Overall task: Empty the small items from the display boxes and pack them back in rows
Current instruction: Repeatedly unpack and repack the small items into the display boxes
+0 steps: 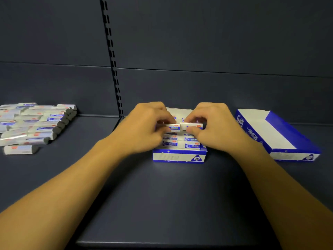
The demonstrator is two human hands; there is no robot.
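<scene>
Head view: hands (144, 127) cover box (179, 156); eraser pile (34, 121) left.

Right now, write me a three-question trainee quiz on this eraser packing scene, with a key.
1. True or false: the display box on the right is full of erasers.
2. Multiple choice: where do the loose erasers lie? A) left of the hands, on the shelf B) inside the right box C) behind the middle box
3. Fill in: the left hand and the right hand each hold one ____ above the middle box.

Key: 1 false, it looks empty. 2 A. 3 eraser: the left one and the right one sit end to end over rows already packed.
</scene>
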